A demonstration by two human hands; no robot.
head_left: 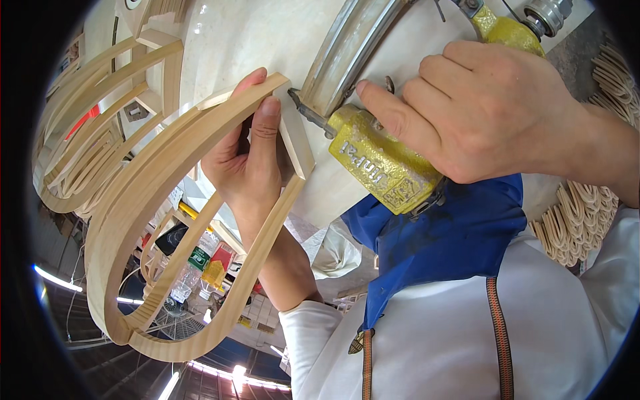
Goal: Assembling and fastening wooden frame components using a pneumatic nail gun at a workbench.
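Observation:
My left hand (pixel 250 150) grips a curved pale wooden frame (pixel 110 267) near its squared end, thumb pressed along the wood and fingers behind it. The frame bends in long U-shaped loops toward the lower left, with a short crosspiece (pixel 295 141) joining its ends. In my right hand (pixel 480 110) is a yellow nail gun (pixel 383 160), its handle hidden under my wrapped fingers. A long metal magazine (pixel 350 50) runs up from it. The gun's dark nose points at the frame's corner, very close; whether they touch I cannot tell.
A pale worktop (pixel 267 37) lies beneath the hands. More curved wooden frames (pixel 107 87) are stacked at the left. Bundles of bent wood strips (pixel 577 223) stand at the right. Blue cloth (pixel 440 233) hangs before my body. Plastic bottles (pixel 190 270) show through the frame.

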